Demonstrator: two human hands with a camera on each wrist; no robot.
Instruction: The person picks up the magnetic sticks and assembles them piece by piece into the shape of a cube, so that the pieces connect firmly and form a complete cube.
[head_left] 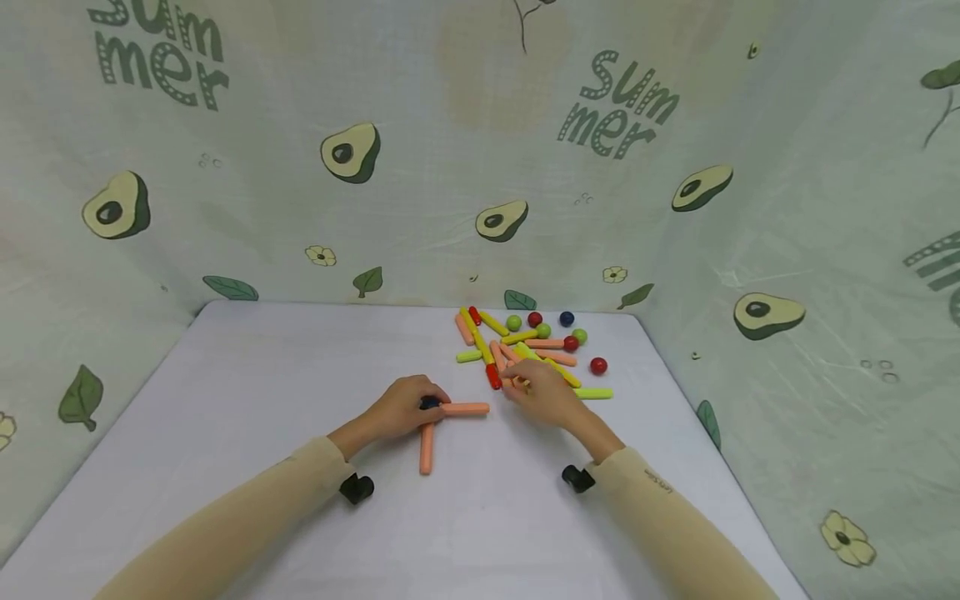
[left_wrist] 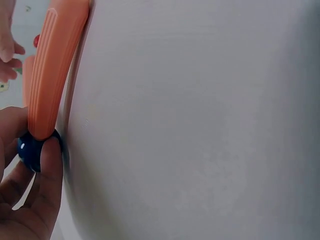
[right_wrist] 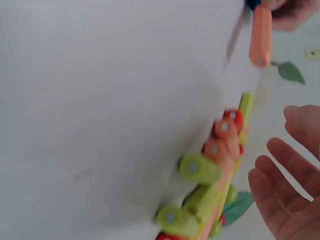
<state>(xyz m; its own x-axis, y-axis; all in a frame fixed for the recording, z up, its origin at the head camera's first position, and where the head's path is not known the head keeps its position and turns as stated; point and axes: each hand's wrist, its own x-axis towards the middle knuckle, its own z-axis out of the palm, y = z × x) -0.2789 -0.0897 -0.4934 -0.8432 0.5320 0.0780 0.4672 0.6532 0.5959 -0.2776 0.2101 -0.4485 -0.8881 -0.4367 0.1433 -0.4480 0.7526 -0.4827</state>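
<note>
Dark blue ball point(head_left: 431, 402) sits low at the worktop point(head_left: 300, 358), left of the loose pieces. One ribbed orange rod point(head_left: 465, 409) runs from it to the right, its end against the ball; a second orange rod point(head_left: 427, 450) points toward the person, roughly square to the first, its meeting point hidden by the fingers.

Left grip point(head_left: 405, 407): thumb and fingers close round the ball, pinching it, with fingertips by the first rod's end.

Right grip point(head_left: 547, 392): spread, thumb well apart from loosely bent fingers; nothing seen held. Contact with the rods below: cannot tell.

Step, as judged: ball steadied left, picking among pieces right. Advice: pinch the ball at its sides, leaving its free faces uncovered; press lightly so the rods do not swivel; take a rod mid-length, clear of its neighbours.

Outward: the pile, with a yellow rod point(head_left: 477, 333) in line with a red rod point(head_left: 492, 377), a lime rod point(head_left: 594, 393) and, at the right edge, a red ball point(head_left: 597, 366).
</note>
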